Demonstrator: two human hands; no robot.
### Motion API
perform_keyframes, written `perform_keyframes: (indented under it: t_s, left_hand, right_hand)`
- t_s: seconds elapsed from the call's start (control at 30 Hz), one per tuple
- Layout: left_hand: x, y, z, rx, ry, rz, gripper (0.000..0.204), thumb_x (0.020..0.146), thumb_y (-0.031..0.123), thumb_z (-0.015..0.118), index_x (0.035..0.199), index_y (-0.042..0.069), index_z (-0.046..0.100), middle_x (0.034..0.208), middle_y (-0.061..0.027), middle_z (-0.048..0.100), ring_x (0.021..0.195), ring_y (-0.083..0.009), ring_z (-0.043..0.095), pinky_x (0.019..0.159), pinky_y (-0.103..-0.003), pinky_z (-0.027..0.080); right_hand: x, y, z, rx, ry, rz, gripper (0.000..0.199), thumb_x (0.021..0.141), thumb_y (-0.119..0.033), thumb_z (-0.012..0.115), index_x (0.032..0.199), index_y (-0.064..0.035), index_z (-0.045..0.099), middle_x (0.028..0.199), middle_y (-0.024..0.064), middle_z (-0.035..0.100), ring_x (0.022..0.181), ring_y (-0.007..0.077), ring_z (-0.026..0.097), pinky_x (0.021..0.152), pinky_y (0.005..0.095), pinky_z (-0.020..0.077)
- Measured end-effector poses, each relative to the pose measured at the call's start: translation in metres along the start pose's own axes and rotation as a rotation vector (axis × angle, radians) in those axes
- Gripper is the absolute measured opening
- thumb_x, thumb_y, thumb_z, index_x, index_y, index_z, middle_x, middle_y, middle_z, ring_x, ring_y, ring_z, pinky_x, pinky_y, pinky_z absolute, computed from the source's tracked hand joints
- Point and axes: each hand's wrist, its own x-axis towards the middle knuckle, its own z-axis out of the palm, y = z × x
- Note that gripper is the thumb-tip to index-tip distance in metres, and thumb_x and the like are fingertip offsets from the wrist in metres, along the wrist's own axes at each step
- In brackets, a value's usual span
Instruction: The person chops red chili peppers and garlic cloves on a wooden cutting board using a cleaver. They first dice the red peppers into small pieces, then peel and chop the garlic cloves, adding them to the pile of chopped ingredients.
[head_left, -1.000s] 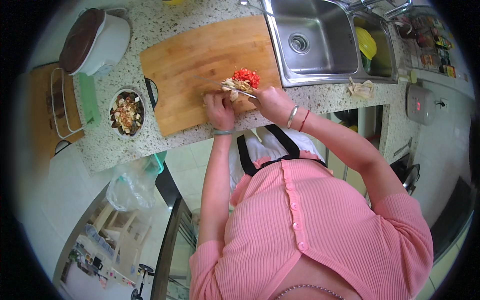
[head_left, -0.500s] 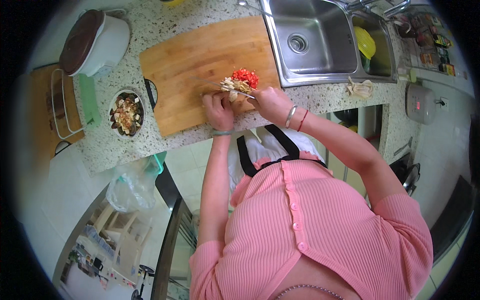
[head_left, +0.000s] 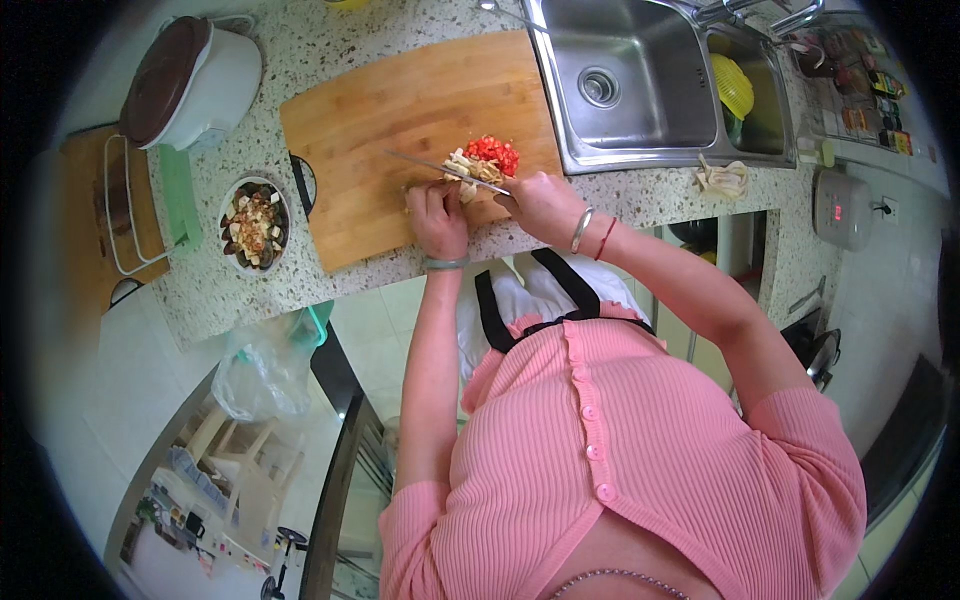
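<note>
My right hand (head_left: 545, 209) grips the handle of a kitchen knife (head_left: 430, 164), its long thin blade pointing left across the wooden cutting board (head_left: 370, 120). The blade lies along a small heap of pale sliced pieces (head_left: 463, 165), perhaps ginger or garlic. My left hand (head_left: 437, 222) is closed, its curled fingertips just on the near side of the blade, against a pale piece on the board. Finely chopped red pepper (head_left: 495, 154) is piled beyond the pale heap, touching it.
Left of the board stands a bowl (head_left: 255, 228) of dark pieces topped with pale cubes and chopped bits. A white cooker (head_left: 215, 85) with a brown lid is behind it. The double steel sink (head_left: 640, 60) borders the board's right; a cloth (head_left: 722, 178) lies before it.
The blade has shifted very slightly, and my left fingers have moved a little at the pale pieces. Everything else stays in place.
</note>
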Motion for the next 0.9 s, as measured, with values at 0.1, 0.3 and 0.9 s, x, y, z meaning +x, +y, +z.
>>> perform_keyframes:
  t_s: [0.1,0.3,0.9]
  left_hand:
    - [0.001,0.002,0.001,-0.006,-0.003,-0.002,0.012,0.082,0.008,0.068,0.084,0.004,0.057,0.091,-0.0141,0.057,0.089,-0.0344,0.056,0.075,-0.044,0.046]
    - [0.004,0.003,-0.002,-0.004,-0.010,0.020,0.011,0.082,0.008,0.067,0.084,0.004,0.057,0.092,-0.0143,0.057,0.089,-0.0345,0.056,0.074,-0.045,0.046]
    - [-0.002,0.010,-0.014,-0.083,-0.066,0.079,0.020,0.081,0.010,0.072,0.097,0.002,0.063,0.108,-0.0149,0.058,0.100,-0.0335,0.056,0.083,-0.042,0.047]
  right_hand:
    - [0.004,-0.001,-0.005,-0.017,-0.099,0.041,0.019,0.087,-0.018,0.057,0.090,-0.0013,0.065,0.076,0.0249,0.065,0.075,0.0414,0.066,0.069,0.0504,0.0523]
    - [0.007,0.005,0.017,0.006,-0.006,0.028,0.027,0.090,-0.026,0.058,0.089,0.0001,0.064,0.078,0.0252,0.066,0.076,0.0412,0.066,0.070,0.0502,0.0525]
    - [0.023,0.002,0.019,0.123,0.107,-0.011,0.029,0.092,-0.029,0.057,0.092,-0.0018,0.067,0.077,0.0241,0.065,0.074,0.0422,0.064,0.067,0.0520,0.0502]
